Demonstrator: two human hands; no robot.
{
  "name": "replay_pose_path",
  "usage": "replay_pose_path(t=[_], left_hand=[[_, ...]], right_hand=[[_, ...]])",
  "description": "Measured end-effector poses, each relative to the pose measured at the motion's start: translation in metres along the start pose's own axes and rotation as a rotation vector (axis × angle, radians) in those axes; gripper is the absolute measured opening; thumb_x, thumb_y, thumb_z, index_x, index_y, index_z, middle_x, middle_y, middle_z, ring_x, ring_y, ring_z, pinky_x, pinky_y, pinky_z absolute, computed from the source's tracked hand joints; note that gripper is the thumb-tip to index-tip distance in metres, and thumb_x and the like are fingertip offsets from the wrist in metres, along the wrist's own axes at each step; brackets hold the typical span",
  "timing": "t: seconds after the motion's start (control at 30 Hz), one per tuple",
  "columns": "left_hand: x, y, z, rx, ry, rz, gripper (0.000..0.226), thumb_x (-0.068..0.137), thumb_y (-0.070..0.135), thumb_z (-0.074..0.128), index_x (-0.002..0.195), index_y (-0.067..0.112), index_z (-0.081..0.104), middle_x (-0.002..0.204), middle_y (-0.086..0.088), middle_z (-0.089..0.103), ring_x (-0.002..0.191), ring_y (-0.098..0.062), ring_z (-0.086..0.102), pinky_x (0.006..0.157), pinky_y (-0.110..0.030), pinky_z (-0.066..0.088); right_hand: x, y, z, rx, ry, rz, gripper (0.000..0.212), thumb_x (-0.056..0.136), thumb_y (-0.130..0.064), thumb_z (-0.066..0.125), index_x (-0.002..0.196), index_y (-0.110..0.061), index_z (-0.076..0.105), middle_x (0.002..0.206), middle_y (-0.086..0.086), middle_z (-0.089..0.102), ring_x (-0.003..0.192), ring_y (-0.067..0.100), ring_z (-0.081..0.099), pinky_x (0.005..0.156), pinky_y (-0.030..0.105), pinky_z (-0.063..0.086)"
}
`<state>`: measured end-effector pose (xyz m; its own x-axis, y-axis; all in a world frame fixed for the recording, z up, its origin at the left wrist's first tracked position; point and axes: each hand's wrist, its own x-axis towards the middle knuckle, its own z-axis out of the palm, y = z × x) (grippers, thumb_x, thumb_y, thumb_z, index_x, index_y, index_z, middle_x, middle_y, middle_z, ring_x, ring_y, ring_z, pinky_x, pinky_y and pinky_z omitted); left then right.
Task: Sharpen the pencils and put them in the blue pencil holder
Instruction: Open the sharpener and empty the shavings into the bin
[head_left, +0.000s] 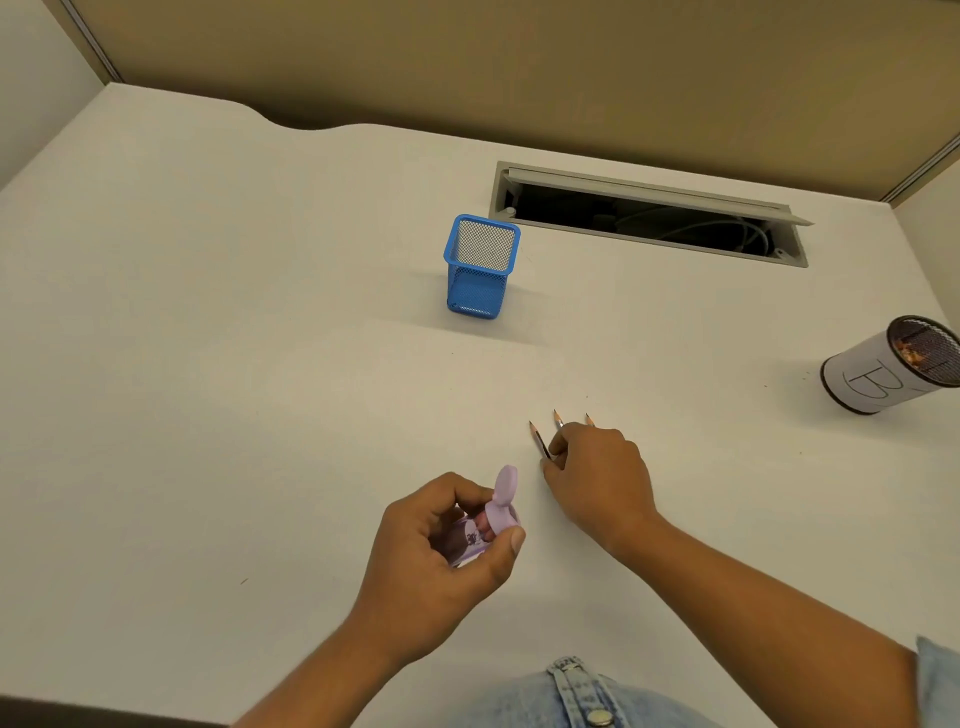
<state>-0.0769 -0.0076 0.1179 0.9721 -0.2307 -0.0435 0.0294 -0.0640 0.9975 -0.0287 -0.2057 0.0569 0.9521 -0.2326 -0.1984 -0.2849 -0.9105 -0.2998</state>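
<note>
Left grip (441, 545) clutching sharpener (485, 525), right grip (597, 473) on pencils (540, 441) (three tips)

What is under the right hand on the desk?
Three pencils lie under the right hand; only their sharpened tips poke out. Their bodies and far ends are covered.

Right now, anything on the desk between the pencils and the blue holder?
Nothing visible. The pencils lie under the right hand; the desk up to the blue pencil holder is bare. The labelled cup stands far right.
</note>
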Motion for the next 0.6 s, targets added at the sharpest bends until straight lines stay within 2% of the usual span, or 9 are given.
replay_pose_path(t=[0.17, 0.27, 0.37, 0.43, 0.5, 0.6], left_hand=[[0.001, 0.000, 0.000, 0.030, -0.006, 0.002, 0.008, 0.078, 0.016, 0.076, 0.082, 0.017, 0.069, 0.075, 0.004, 0.073, 0.063, -0.004, 0.066, 0.063, -0.014, 0.053], [0.001, 0.002, 0.000, 0.040, 0.000, 0.002, 0.014, 0.076, 0.029, 0.076, 0.083, 0.019, 0.069, 0.076, 0.002, 0.073, 0.063, -0.009, 0.067, 0.062, -0.017, 0.054], [0.002, 0.004, -0.001, 0.068, 0.008, 0.000, 0.018, 0.075, 0.038, 0.073, 0.085, 0.023, 0.069, 0.077, 0.004, 0.073, 0.064, -0.018, 0.066, 0.061, -0.020, 0.056], [0.002, 0.004, -0.002, 0.072, 0.011, 0.001, 0.019, 0.074, 0.039, 0.073, 0.086, 0.024, 0.069, 0.078, 0.004, 0.073, 0.065, -0.019, 0.066, 0.061, -0.021, 0.057], [0.002, 0.003, -0.001, 0.078, 0.009, -0.002, 0.021, 0.074, 0.040, 0.073, 0.086, 0.023, 0.069, 0.078, 0.003, 0.073, 0.065, -0.021, 0.066, 0.061, -0.027, 0.057], [0.001, 0.003, 0.000, 0.104, -0.012, -0.005, 0.021, 0.075, 0.042, 0.073, 0.086, 0.025, 0.070, 0.077, 0.003, 0.072, 0.063, -0.025, 0.063, 0.059, -0.037, 0.056]], right_hand=[[0.004, -0.001, -0.001, 0.044, 0.005, -0.005, 0.015, 0.085, -0.035, 0.069, 0.089, -0.021, 0.068, 0.083, 0.000, 0.073, 0.080, 0.025, 0.067, 0.070, 0.032, 0.055], [0.004, -0.001, -0.006, 0.074, 0.009, 0.007, 0.021, 0.082, -0.042, 0.071, 0.081, -0.022, 0.064, 0.077, -0.003, 0.070, 0.075, 0.022, 0.066, 0.068, 0.034, 0.056], [0.002, 0.001, -0.017, 0.121, 0.026, 0.029, 0.022, 0.083, -0.045, 0.067, 0.074, -0.025, 0.061, 0.069, -0.009, 0.066, 0.067, 0.018, 0.064, 0.061, 0.029, 0.053], [-0.002, -0.001, -0.029, 0.241, 0.009, 0.012, 0.022, 0.083, -0.043, 0.068, 0.071, -0.026, 0.062, 0.062, -0.011, 0.064, 0.058, 0.009, 0.061, 0.053, 0.024, 0.047], [-0.010, -0.008, -0.043, 0.464, -0.043, -0.043, 0.018, 0.086, -0.039, 0.070, 0.072, -0.027, 0.065, 0.063, -0.013, 0.066, 0.053, 0.004, 0.059, 0.052, 0.018, 0.044], [-0.026, -0.022, -0.067, 0.781, -0.190, -0.199, 0.007, 0.090, -0.034, 0.067, 0.088, -0.032, 0.074, 0.084, -0.017, 0.074, 0.072, 0.008, 0.069, 0.055, 0.025, 0.056]])
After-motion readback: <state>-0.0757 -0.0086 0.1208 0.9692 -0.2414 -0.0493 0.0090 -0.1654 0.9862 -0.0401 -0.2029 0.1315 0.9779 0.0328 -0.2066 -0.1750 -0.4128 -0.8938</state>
